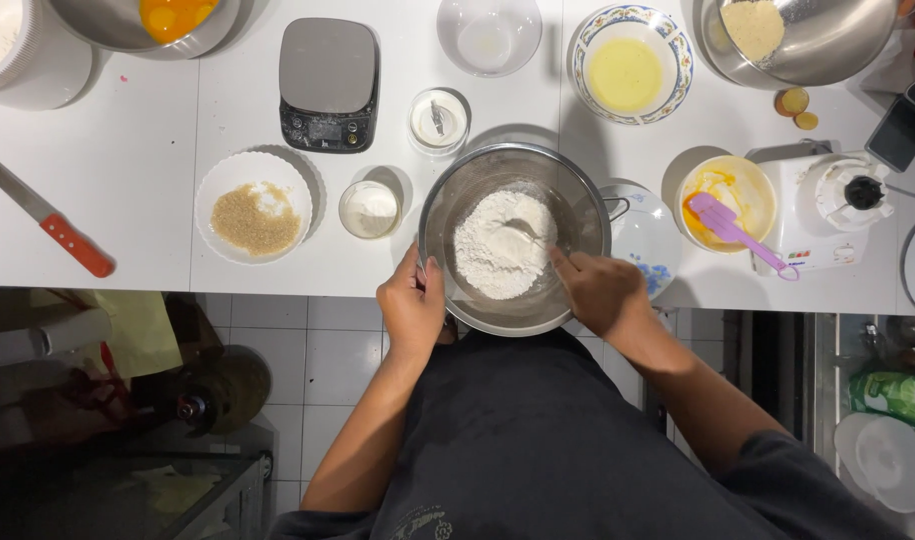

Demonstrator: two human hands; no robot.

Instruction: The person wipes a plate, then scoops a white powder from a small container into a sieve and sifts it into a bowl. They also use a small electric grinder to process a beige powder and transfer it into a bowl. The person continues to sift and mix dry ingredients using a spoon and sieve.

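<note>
Head view, looking straight down at white counter.

Steel mixing bowl sitting at near edge of counter, centre, overhanging it a bit. Heap of white flour lying inside, w/ small dent in the middle.

Left hand gripping bowl's near-left rim, fingers curled closed over the edge, thumb on the rim.

Right hand reaching over bowl's near-right rim, fingers bunched & pointing into the flour. Gripping sth thin or not: can't tell, fingertips partly hidden.

Sitting around the bowl:
- Left: small cup of white powder, touching nothing; further left, white dish w/ brown sugar.
- Far left: digital scale, small round container just beside it.
- Far: empty glass bowl, patterned bowl w/ pale yellow liquid.
- Right: blue-patterned plate tucked just behind bowl's rim; yellow bowl holding purple spatula; white appliance beyond.
- Far left corner: steel bowl w/ egg yolks.
- Left edge: red-handled knife lying diagonal.

Dark apron filling near centre.
</note>
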